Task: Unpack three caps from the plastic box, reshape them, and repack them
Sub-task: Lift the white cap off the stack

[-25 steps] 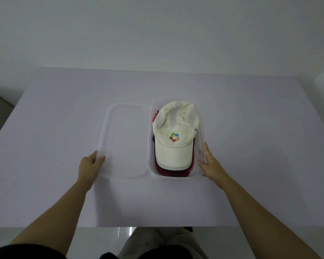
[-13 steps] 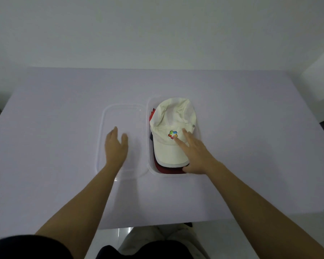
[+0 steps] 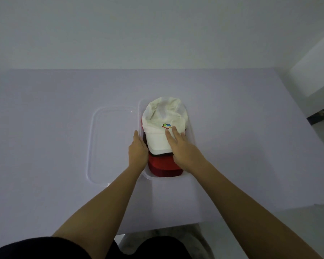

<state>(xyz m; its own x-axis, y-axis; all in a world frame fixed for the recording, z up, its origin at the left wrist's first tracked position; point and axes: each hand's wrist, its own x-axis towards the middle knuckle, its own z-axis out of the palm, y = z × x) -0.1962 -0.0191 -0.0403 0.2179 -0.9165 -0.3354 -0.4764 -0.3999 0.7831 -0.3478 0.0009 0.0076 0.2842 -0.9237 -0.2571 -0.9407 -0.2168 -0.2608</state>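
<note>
A clear plastic box (image 3: 192, 135) stands on the table with stacked caps inside. On top lies a white cap (image 3: 165, 113) with a coloured logo. Under it a red cap (image 3: 163, 165) shows its brim at the near end, and a dark cap (image 3: 145, 142) shows as a sliver between them. My right hand (image 3: 183, 150) lies over the right part of the white brim, fingers reaching to the logo, thumb hidden under the brim. My left hand (image 3: 137, 150) is at the box's left wall, fingers extended down beside the white brim.
The box's clear lid (image 3: 110, 143) lies flat just left of the box. The pale table (image 3: 45, 146) ends close to my body. A dark object (image 3: 319, 116) sits on the floor beyond the right edge.
My left hand left the lid and moved right to the box's left wall. My right hand settled onto the white brim; the white cap sits further back, baring more of the red brim.
</note>
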